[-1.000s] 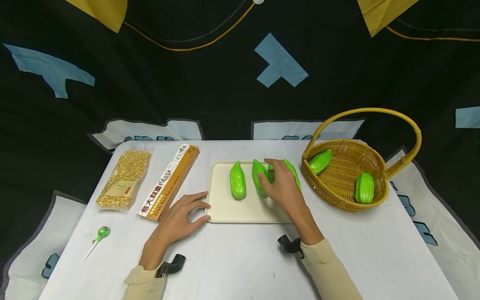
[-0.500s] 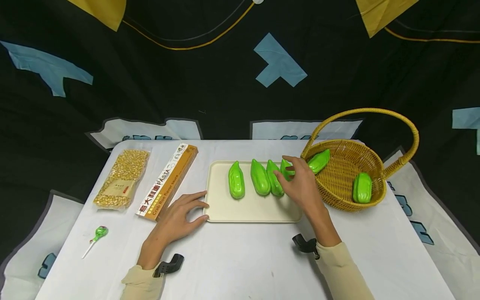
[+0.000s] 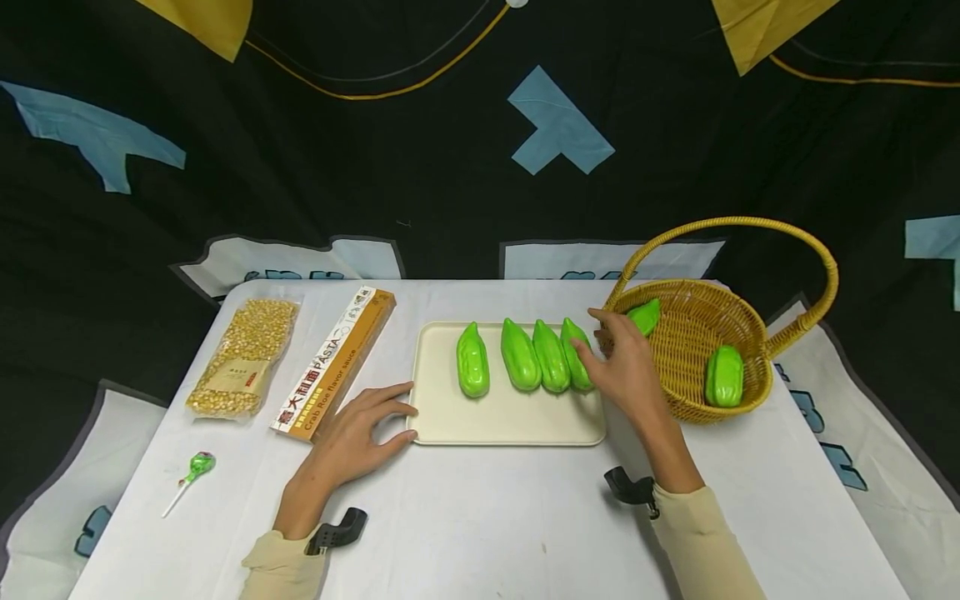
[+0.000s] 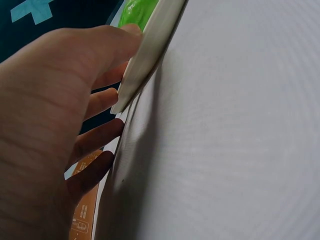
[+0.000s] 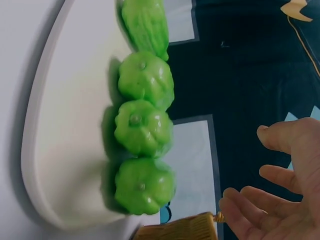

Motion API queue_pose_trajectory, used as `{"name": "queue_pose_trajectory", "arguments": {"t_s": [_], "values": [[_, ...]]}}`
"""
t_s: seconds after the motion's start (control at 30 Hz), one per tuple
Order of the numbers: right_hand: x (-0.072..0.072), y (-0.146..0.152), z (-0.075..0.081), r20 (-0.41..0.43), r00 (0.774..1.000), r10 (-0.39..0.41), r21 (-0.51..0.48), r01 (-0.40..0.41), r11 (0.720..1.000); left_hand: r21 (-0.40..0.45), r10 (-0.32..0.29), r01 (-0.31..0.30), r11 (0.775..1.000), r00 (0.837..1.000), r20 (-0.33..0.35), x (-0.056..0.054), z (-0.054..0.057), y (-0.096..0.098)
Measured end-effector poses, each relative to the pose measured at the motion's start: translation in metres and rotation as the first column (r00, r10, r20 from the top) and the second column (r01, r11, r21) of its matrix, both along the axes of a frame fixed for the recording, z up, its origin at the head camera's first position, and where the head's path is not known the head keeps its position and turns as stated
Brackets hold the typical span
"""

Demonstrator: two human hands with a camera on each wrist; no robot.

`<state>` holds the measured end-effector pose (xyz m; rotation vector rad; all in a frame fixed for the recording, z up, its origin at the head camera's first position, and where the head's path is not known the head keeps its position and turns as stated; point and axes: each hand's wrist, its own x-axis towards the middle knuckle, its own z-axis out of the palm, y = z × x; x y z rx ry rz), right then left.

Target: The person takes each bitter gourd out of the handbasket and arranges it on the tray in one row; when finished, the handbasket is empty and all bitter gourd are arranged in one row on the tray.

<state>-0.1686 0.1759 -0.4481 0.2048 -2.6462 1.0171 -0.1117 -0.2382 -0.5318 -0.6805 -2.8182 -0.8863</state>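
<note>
Lying in line on the tray point(image 3: 487, 425), four green vegetables point(image 3: 520, 354), between the left hand point(image 3: 352, 452), spread and touching the tray's left edge, and the right hand point(image 3: 632, 375), spread just beside the rightmost one, near the basket point(image 3: 686, 333).

Bright green vegetables point(image 3: 473, 362), cream tray point(image 3: 480, 421), yellow-brown basket point(image 3: 686, 358), white tablecloth point(image 3: 480, 517), black backdrop point(image 3: 412, 183) — blue and yellow shapes point(image 3: 562, 125)

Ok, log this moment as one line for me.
left hand: at left edge of tray | right hand: empty, near basket | tray: four green vegetables | basket: two green vegetables
</note>
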Motion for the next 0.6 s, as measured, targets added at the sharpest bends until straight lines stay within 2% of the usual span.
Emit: {"name": "queue_pose_trajectory", "arguments": {"t_s": [0.13,0.37,0.6], "values": [[-0.001,0.008,-0.003,0.021,0.999,-0.029,0.005,0.029,1.0,-0.002,0.0,0.0,1.0,1.0,-0.001,0.0,0.0,0.0],[-0.006,0.023,-0.005,-0.025,0.999,-0.032,-0.074,0.03,0.997,0.004,0.0,0.0,1.0,1.0,-0.004,0.0,0.0,0.0],[-0.01,0.037,-0.005,-0.021,0.996,-0.081,-0.045,0.08,0.996,0.018,-0.005,0.005,1.0,1.0,-0.007,0.0,0.0,0.0]]}}
